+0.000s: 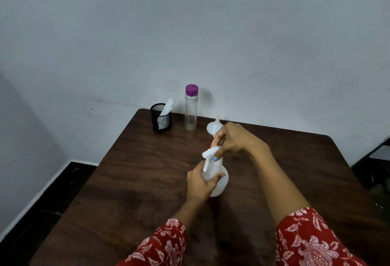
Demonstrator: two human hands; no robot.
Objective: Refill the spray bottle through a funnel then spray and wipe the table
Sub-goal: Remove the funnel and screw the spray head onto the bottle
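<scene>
Dark wooden table (130, 181), seemingly grey wall (190, 33).

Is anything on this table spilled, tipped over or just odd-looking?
Nothing looks spilled or damaged. The one oddity is the funnel, which sits upside down, spout up, behind the right hand. The clear bottle and mesh cup stand upright.
</scene>
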